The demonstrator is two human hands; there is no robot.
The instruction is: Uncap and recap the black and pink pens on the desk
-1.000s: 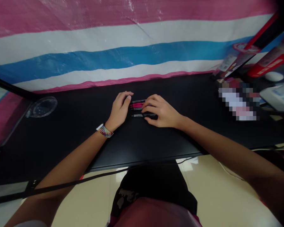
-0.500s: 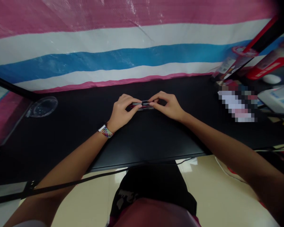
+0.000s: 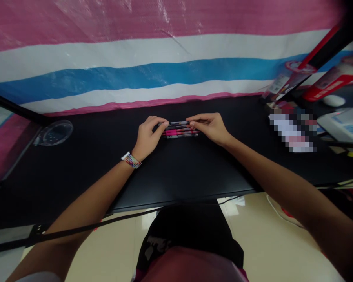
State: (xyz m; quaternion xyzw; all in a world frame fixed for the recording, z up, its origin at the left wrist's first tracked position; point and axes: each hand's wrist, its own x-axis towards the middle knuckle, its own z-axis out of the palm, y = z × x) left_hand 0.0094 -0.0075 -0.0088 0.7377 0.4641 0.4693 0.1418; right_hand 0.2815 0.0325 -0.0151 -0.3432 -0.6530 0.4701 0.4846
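Several pens lie side by side at the middle of the black table, among them a pink pen [image 3: 172, 132] and a grey pen [image 3: 179, 136] nearest me. At the far side of this row is a dark pen [image 3: 179, 123], pinched at its two ends. My left hand [image 3: 148, 135], with a patterned band on its wrist, has thumb and forefinger closed on the left end. My right hand [image 3: 214, 129] pinches the right end, its thumb just over the row. My fingers cover both pen tips. Whether the dark pen touches the table I cannot tell.
A clear plastic lid [image 3: 55, 133] lies at the left on the black table [image 3: 176, 168]. Toward the right stand a clear cup [image 3: 282, 80], a red bottle [image 3: 331, 82], a white mouse [image 3: 334, 101] and a white box [image 3: 345, 123]. A striped sheet [image 3: 153, 72] hangs behind.
Both hands have moved slightly away from the row's near side, to its far edge with the dark pen. The pens beneath now show more fully.
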